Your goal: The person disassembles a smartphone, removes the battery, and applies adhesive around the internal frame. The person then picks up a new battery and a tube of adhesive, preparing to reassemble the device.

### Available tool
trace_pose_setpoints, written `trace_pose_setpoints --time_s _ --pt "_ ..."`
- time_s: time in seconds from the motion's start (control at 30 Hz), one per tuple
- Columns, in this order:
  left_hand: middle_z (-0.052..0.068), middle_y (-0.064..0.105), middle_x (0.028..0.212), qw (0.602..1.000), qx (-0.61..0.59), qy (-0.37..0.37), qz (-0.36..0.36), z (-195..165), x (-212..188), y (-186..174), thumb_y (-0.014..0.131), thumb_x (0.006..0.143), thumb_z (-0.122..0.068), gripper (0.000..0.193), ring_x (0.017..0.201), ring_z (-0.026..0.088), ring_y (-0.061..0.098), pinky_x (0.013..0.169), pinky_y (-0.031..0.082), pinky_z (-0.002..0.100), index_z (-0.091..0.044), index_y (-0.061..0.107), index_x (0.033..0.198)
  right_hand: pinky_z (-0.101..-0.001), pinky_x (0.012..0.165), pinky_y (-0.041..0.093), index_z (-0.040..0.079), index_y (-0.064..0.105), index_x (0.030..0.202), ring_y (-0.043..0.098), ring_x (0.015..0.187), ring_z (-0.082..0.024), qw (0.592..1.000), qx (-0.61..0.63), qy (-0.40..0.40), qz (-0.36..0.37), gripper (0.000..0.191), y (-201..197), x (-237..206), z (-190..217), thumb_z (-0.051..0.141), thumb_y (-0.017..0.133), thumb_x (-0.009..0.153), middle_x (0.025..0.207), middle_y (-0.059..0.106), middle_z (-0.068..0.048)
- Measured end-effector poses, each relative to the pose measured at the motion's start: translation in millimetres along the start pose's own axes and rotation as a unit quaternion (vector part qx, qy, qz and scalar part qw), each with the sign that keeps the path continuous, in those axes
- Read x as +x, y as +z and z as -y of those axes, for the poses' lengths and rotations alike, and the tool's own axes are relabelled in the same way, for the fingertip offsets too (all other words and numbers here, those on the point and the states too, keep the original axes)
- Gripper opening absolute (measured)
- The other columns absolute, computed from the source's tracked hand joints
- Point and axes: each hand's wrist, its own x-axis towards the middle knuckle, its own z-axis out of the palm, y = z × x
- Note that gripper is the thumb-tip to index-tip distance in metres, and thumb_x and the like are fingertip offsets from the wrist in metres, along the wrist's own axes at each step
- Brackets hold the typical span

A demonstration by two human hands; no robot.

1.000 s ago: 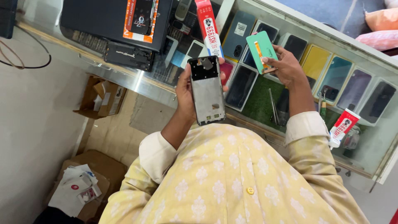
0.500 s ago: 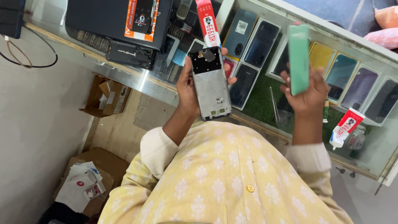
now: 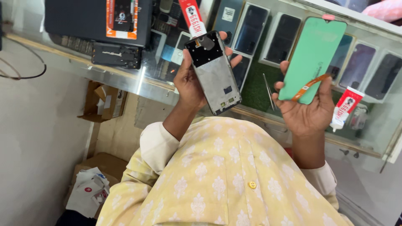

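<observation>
Single view, head-mounted. The camera looks steeply down past the wearer's chest and both raised forearms onto a glass counter point(image 3: 125, 77) along the top of the frame, with the floor at lower left. It sits close: the left hand point(image 3: 190, 81) and right hand point(image 3: 307, 111) fill the middle of the picture. No second view is supplied, so nothing is shared.

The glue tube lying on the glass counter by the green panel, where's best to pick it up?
Probably grip the red glue tube across its flat body, coming from above. It lies flat on the glass counter, nozzle toward the person, just beyond the right hand.
</observation>
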Motion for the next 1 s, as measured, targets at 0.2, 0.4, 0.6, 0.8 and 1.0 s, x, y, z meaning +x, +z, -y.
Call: trace_pose_setpoints --time_s 0.2,0.4,0.6,0.8,1.0 --pt "0.017 0.044 0.157 0.999 0.028 0.040 -0.006 8.3 -2.9 4.8 0.035 0.120 -0.047 0.052 0.135 0.029 0.056 0.125 0.038 0.060 -0.009 0.042 0.153 -0.0557 0.109 0.049 0.005 0.037 0.163 0.056 0.133 -0.041 0.985 -0.169 -0.020 0.014 0.064 22.7 -1.7 -11.5 0.043 0.049 0.113 0.161 0.036 -0.026" --pt "0.018 0.044 0.157 0.997 0.033 0.068 -0.002 5.7 -5.7 7.6 0.036 0.121 -0.046 0.048 0.135 0.028 0.056 0.121 0.036 0.061 -0.011 0.043 0.152 -0.0560 0.112 0.052 0.005 0.040 0.156 0.057 0.132 -0.043 0.947 -0.311 -0.077 0.034 0.066 31.3 -2.8 -30.6 0.033 0.072 0.105 0.154 0.042 -0.020" --pt "0.016 0.043 0.158 0.997 0.039 0.072 -0.012 1.6 -6.2 7.6 0.037 0.120 -0.049 0.053 0.134 0.028 0.056 0.124 0.036 0.062 -0.008 0.043 0.153 -0.0456 0.099 0.059 0.008 0.039 0.159 0.059 0.130 -0.040 0.918 -0.365 -0.152 0.030 0.071 35.6 -2.1 -37.4 0.032 0.075 0.103 0.153 0.042 -0.017" --pt "0.018 0.045 0.157 0.992 0.041 0.118 -0.003 -1.3 -3.0 14.4 0.041 0.118 -0.047 0.045 0.134 0.028 0.058 0.120 0.036 0.060 -0.016 0.042 0.152 -0.0412 0.096 0.060 0.009 0.037 0.156 0.062 0.128 -0.034 0.864 -0.466 -0.190 -0.005 0.079 43.6 -8.5 -38.8 0.033 0.083 0.096 0.148 0.045 -0.012" --pt "0.018 0.045 0.153 0.977 0.155 0.149 -0.004 -12.4 -0.7 29.0 0.058 0.111 -0.045 0.042 0.132 0.028 0.059 0.119 0.038 0.059 -0.012 0.043 0.132 -0.0436 0.108 0.051 0.004 0.045 0.148 0.058 0.126 -0.026 0.826 -0.526 -0.200 -0.022 0.071 49.5 -17.9 -39.1 0.030 0.085 0.096 0.143 0.046 -0.008"
